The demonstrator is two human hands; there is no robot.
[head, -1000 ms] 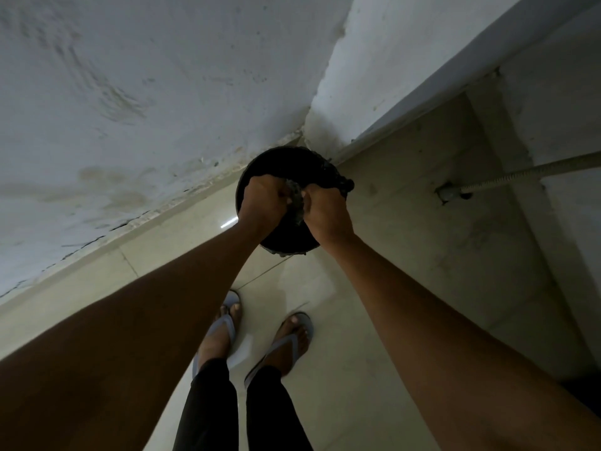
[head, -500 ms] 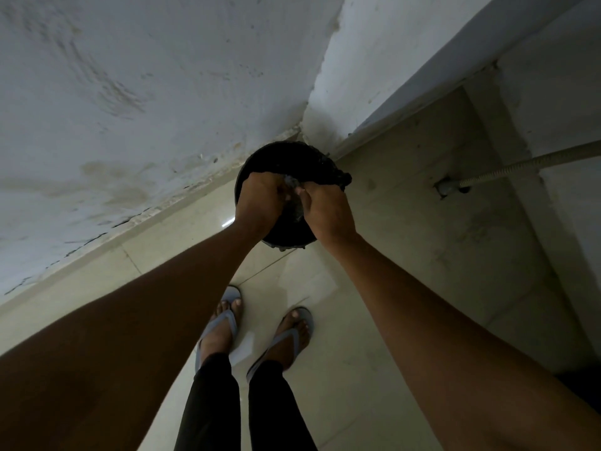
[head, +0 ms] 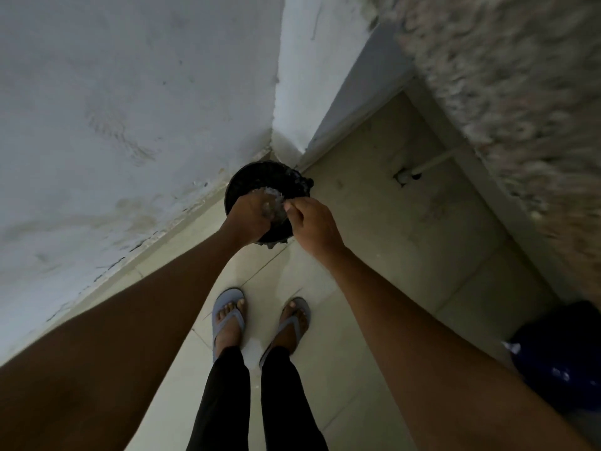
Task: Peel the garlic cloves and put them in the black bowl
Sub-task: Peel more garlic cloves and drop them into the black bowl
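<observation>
A round black container (head: pixel 260 180) stands on the floor in the wall corner, right under both hands. My left hand (head: pixel 248 216) curls round a pale, papery wad (head: pixel 273 198) held over the container's opening. My right hand (head: pixel 312 222) pinches the wad's right edge with thumb and fingertips. It is too dim and small to tell whether the wad is garlic skin. No whole garlic clove shows, and the container's inside is mostly hidden by my hands.
A stained white wall (head: pixel 113 125) fills the left. A speckled counter edge (head: pixel 520 92) overhangs the top right, with a pale hose (head: pixel 432 164) at the floor below it. A dark blue object (head: pixel 559 359) sits at lower right. My feet in flip-flops (head: pixel 260 320) stand on beige tiles.
My hands, pressed together before, have parted slightly, with the right hand drawn to the right, and the pale wad now shows between them. The view has pulled back, bringing the blue object into sight.
</observation>
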